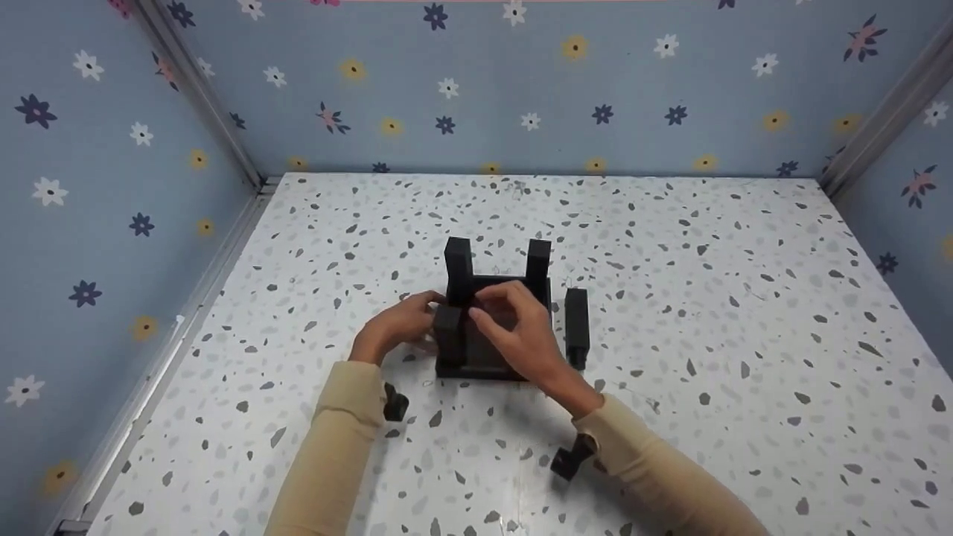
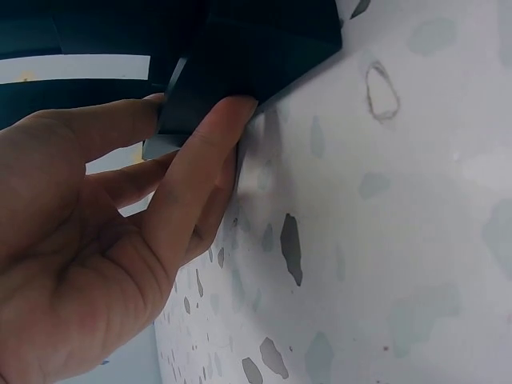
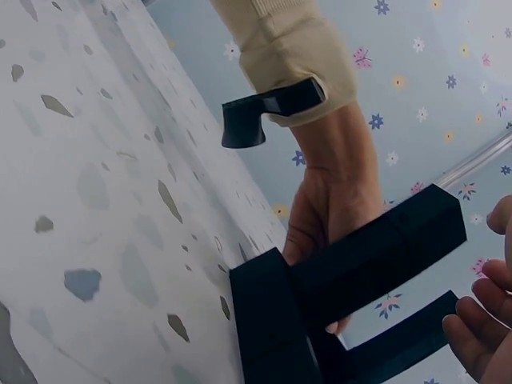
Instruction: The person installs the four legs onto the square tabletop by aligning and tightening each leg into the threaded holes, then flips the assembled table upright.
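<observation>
A small black table (image 1: 491, 372) lies upside down on the speckled tabletop, three square legs upright: a far left leg (image 1: 459, 268), a far right leg (image 1: 538, 260) and a near left leg (image 1: 448, 335). A loose black leg (image 1: 577, 324) lies just to its right. My left hand (image 1: 406, 320) grips the table's left side; in the left wrist view its fingers (image 2: 212, 144) pinch a black edge low over the surface. My right hand (image 1: 521, 327) hovers over the upturned underside, thumb and fingertips loosely bent beside the left legs. Nothing shows between its fingers (image 3: 480, 320) in the right wrist view.
The white speckled tabletop (image 1: 707, 335) spreads around the work. Blue flowered panels (image 1: 506, 89) border it at the back and both sides. A black wrist mount (image 1: 396, 403) sits at the left cuff, another mount (image 1: 572, 458) at the right cuff.
</observation>
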Demonstrator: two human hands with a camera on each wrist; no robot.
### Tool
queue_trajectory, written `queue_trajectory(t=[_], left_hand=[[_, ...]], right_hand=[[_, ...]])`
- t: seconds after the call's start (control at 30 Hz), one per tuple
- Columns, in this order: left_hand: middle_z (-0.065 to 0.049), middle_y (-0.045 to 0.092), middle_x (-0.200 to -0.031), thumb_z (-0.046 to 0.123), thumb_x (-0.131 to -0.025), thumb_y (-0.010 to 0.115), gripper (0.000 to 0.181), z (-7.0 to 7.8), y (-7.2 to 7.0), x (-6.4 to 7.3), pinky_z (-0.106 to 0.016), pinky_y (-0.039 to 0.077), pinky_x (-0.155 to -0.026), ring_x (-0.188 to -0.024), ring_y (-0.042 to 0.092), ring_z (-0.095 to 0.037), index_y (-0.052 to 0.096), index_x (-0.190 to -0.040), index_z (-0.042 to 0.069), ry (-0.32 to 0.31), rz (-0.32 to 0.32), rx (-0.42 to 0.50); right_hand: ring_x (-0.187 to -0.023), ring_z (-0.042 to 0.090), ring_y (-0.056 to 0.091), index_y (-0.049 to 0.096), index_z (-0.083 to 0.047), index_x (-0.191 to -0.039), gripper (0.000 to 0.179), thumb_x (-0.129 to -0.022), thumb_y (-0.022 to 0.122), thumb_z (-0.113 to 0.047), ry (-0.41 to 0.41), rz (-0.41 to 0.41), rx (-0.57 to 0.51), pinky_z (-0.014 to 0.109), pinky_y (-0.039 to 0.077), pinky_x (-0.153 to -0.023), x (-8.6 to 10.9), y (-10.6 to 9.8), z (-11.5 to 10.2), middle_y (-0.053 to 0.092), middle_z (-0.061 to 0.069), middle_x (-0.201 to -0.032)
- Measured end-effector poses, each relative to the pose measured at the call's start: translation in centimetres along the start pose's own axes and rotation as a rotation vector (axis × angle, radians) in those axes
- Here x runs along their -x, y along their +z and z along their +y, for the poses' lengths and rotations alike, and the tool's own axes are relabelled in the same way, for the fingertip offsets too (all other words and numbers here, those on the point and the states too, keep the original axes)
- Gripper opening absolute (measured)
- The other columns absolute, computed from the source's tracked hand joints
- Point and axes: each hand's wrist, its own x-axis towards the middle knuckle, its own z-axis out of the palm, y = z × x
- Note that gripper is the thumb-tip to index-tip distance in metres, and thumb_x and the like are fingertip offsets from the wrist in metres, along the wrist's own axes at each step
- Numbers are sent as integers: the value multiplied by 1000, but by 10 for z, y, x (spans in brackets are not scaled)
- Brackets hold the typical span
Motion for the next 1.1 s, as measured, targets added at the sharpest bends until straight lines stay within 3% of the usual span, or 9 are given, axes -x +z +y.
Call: queue_trajectory(t=[0.37, 0.57, 0.7, 0.87, 0.97, 1.1], left_hand=[[-17, 58, -120, 13, -91, 56, 52, 1, 1, 2, -34, 56, -79, -85, 64, -19, 40, -140, 7, 4, -33, 91], [-18, 56, -121, 12, -92, 54, 53, 0, 1, 1, -37, 57, -78, -84, 65, -19, 38, -142, 7, -5, -41, 118], [-17, 55, -123, 15, -91, 57, 54, 1, 2, 1, -36, 57, -78, -84, 65, -20, 38, -142, 9, -15, -38, 106], [-17, 57, -120, 17, -91, 57, 55, 1, 2, 2, -37, 57, -77, -84, 65, -20, 38, -142, 8, -8, -40, 92], [-16, 57, -118, 17, -91, 57, 55, 1, 1, 1, -36, 56, -77, -84, 65, -19, 39, -141, 9, -3, -37, 81], [-15, 58, -116, 15, -90, 56, 54, 1, 1, 1, -36, 56, -77, -83, 65, -18, 39, -141, 9, -3, -38, 79]], right_hand=[[-89, 18, 62, 62, -8, -109, 26, -88, 70, -20, -54, 35, 72, 31, 55, -79, -2, -27, 7, 63, 14, -102], [-95, 28, 61, 58, -1, -114, 32, -86, 70, -10, 6, 49, 55, 42, 54, -83, -2, -42, 5, 60, 18, -110], [-99, 36, 58, 54, 7, -118, 35, -87, 68, -3, 52, 55, 40, 48, 53, -85, -2, -53, -13, 58, 26, -112], [-104, 39, 58, 49, 8, -124, 40, -88, 65, -1, 129, 73, 5, 33, 53, -85, -2, -66, -24, 56, 27, -116], [-108, 37, 57, 46, 5, -127, 44, -88, 65, -1, 194, 101, -71, 25, 53, -82, -3, -74, -12, 55, 24, -118], [-111, 33, 56, 43, 0, -129, 48, -87, 67, -3, 258, 151, -171, 25, 52, -88, -3, -82, 10, 53, 19, -119]])
